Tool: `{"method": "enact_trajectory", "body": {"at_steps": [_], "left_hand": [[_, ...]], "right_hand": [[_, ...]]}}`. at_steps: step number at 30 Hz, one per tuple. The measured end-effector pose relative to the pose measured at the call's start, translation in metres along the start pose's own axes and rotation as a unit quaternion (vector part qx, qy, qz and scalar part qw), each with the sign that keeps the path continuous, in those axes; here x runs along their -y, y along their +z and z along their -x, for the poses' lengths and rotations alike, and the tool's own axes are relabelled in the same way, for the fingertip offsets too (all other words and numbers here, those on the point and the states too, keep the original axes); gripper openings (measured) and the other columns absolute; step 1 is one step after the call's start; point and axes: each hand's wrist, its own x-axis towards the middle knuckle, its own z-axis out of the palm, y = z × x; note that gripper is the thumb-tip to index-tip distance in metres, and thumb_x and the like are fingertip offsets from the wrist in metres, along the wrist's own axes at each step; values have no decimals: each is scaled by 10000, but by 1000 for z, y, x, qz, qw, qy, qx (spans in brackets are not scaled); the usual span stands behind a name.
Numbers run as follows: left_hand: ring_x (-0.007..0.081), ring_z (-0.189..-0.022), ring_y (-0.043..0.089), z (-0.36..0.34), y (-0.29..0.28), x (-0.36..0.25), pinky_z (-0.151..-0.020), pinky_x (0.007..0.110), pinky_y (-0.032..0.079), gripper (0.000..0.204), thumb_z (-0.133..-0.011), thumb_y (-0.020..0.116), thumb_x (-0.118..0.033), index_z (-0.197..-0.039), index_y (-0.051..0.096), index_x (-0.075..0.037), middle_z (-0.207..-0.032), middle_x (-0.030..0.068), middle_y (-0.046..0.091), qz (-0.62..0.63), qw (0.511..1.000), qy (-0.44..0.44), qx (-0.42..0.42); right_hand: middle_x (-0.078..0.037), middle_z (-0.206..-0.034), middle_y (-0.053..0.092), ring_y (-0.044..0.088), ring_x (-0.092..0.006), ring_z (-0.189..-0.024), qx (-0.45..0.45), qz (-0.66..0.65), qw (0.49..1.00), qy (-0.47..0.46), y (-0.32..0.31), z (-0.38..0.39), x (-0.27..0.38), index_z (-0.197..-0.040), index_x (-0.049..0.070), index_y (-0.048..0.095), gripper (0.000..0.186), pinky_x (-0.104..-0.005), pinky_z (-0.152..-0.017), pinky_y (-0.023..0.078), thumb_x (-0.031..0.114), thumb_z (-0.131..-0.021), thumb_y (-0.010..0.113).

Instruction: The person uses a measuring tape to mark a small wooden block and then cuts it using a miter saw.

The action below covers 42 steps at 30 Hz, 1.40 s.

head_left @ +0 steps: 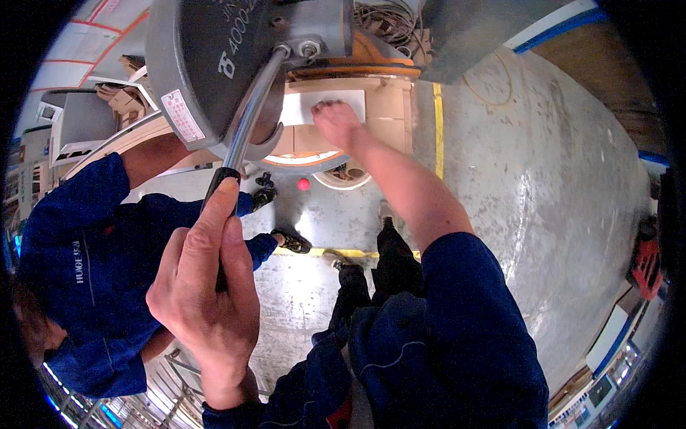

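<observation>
At the lower left, my left hand (207, 293) is closed around the black grip (223, 182) of a shiny metal lever (255, 100). The lever runs up to a bolted joint on a large dark grey machine head (204, 64). My right hand (337, 125) rests on a white rectangular sheet (294, 109), its fingers curled in. The fingertips are partly hidden, so whether they pinch anything cannot be made out. Under the sheet is a work surface covered with brown cardboard (386, 107). The machine head hides the surface's left part.
A co-worker in a dark blue jacket (93, 279) stands close at left, one arm reaching behind the machine head. Below the table are a red ball (304, 184) and a white round container (344, 187). Coiled cables (389, 25) lie behind. A yellow line (438, 136) marks the grey floor.
</observation>
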Motion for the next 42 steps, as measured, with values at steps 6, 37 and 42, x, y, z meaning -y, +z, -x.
{"method": "enact_trajectory", "body": {"at_steps": [6,37,42], "left_hand": [[146,-552,510,5,5,5,-494,283,408,372,-846,714,85,-1202,746,-17,-791,110,705,10,1000,20,-11],[166,-523,491,22,11,9,-479,304,411,396,-825,726,82,-1206,749,-26,-707,105,649,44,999,8,5],[161,-520,485,27,13,11,-476,305,408,409,-824,729,79,-1218,746,-32,-681,89,626,51,999,6,14]], "right_hand": [[-135,-1048,716,709,-316,-930,-23,2,1000,-2,-2,-4,2,-907,103,745,161,-470,-806,552,153,-833,612],[-156,-1198,700,697,-315,-1038,41,24,998,30,-8,-7,11,-1032,51,754,270,-498,-889,540,161,-890,553],[-127,-1116,700,693,-309,-1027,61,37,997,25,-17,-4,13,-1050,52,696,249,-448,-887,546,144,-894,525]]}}
